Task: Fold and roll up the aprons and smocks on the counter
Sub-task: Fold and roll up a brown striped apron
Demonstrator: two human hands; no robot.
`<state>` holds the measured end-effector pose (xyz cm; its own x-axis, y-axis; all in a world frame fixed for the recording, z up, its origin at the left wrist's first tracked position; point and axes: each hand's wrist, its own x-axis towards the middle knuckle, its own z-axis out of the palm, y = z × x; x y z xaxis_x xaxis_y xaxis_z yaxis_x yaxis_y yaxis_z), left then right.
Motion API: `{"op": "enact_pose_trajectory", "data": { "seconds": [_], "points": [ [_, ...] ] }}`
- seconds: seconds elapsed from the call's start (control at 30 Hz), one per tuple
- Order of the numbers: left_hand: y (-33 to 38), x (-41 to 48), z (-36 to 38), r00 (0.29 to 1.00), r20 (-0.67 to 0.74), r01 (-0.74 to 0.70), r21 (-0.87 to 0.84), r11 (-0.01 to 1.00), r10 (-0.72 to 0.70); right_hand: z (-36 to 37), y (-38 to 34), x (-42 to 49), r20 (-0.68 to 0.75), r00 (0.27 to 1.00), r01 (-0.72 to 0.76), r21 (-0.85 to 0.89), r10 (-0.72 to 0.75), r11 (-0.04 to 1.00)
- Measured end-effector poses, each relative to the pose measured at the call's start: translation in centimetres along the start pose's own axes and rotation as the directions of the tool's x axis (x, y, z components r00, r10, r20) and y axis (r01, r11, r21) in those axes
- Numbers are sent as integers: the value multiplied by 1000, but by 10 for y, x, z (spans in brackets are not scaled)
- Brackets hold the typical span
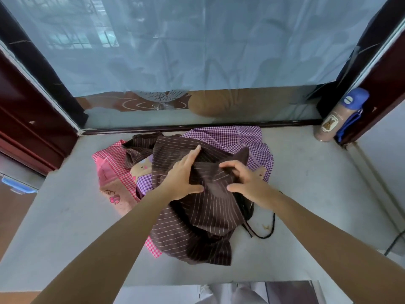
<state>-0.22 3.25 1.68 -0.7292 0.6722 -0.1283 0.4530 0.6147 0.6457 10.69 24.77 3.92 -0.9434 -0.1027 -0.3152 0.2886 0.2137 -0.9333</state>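
The brown striped apron [203, 216] lay crumpled atop a pink checked smock [111, 165] and a purple checked smock [230, 137] on the grey worktop [65, 216]. The left hand [186, 174] pressed it with straight, spread fingers; the right hand [247, 178] curled its fingers round a fold.

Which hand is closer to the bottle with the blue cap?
Right. The right hand grips the brown cloth, nearer the bottle; the left hand rests farther left on it.
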Motion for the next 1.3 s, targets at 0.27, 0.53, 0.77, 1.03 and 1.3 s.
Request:
{"op": "enact_pose_trajectory", "data": {
  "seconds": [0.27, 0.53, 0.77, 1.03, 1.3],
  "points": [
    [3, -1, -8, 951, -284, 12, -354, 935, -120, -7, 4, 16, -344, 926, -111, 136, 153, 984],
    [23, -18, -20, 874, -189, 51, -881, 470, -448, 1, 9, 20, -118, 969, -198, 144, 215, 970],
    [4, -56, -15, 911, -369, 143, -135, 980, -184, -38, -40, -1, -627, 730, 276, -91, -270, 957],
    [23, -72, 26, 946, -303, 192, 231, 954, -116, -21, -11, -30, -179, 984, -66, -287, 14, 956],
    [36, -88, 29, 872, -488, 81, 72, 994, -35, -37, -9, -56, 70, 978, -125, -550, 195, 826]
  ]
}}
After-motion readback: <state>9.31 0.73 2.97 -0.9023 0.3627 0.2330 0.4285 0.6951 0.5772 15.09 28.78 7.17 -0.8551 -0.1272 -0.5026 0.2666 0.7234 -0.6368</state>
